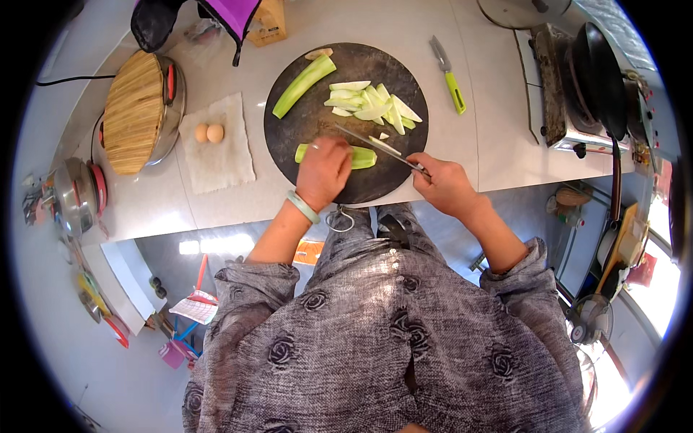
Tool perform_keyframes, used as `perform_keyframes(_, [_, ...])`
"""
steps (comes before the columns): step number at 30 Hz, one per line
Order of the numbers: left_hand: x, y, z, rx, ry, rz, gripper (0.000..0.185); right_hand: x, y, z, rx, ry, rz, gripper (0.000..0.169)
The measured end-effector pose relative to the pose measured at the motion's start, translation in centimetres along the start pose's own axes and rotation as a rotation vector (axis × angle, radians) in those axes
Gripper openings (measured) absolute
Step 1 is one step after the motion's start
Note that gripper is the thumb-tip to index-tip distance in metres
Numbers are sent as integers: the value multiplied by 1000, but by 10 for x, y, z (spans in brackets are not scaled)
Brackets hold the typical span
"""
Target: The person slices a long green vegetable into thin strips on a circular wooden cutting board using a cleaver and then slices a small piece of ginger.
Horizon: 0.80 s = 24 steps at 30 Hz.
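Observation:
My left hand (324, 168) presses down on a peeled pale green gourd piece (364, 157), which sticks out on both sides of it. In my right hand (445, 181) is the handle of a kitchen knife (373, 144). Its blade, seen nearly edge-on, slants over the piece towards the upper left. A thin cut slice (381, 144) lies against the blade. Both hands are over a round dark cutting board (303, 127). Farther back on the board are a heap of cut slices (373, 104) and a longer peeled gourd piece (305, 85).
A green-handled paring knife (448, 76) lies right of the board. Two eggs (208, 133) rest on a cloth (219, 168) at left, beside a pot with a woven lid (132, 113). A stove (557, 97) with a black wok (598, 81) stands at right.

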<state>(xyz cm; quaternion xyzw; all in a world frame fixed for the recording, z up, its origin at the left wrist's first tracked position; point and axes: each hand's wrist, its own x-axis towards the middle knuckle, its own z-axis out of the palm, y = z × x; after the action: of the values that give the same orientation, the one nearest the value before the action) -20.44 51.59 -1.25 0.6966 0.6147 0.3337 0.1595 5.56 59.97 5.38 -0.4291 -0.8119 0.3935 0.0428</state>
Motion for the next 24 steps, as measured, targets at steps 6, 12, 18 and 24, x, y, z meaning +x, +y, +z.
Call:
perform_keyframes(6, [-17, 12, 21, 78, -28, 54, 17, -9, 5, 30, -79, 47, -132, 23])
perform_keyframes(12, [-21, 11, 27, 82, 16, 50, 18, -14, 8, 21, -221, -9, -170, 24])
perform_keyframes(18, [-23, 12, 30, 88, 13, 12, 21, -6, 8, 19, -271, -82, -190, 29])
perform_keyframes(24, [-21, 14, 28, 97, 22, 8, 22, 3, 15, 36, -225, -63, -178, 31])
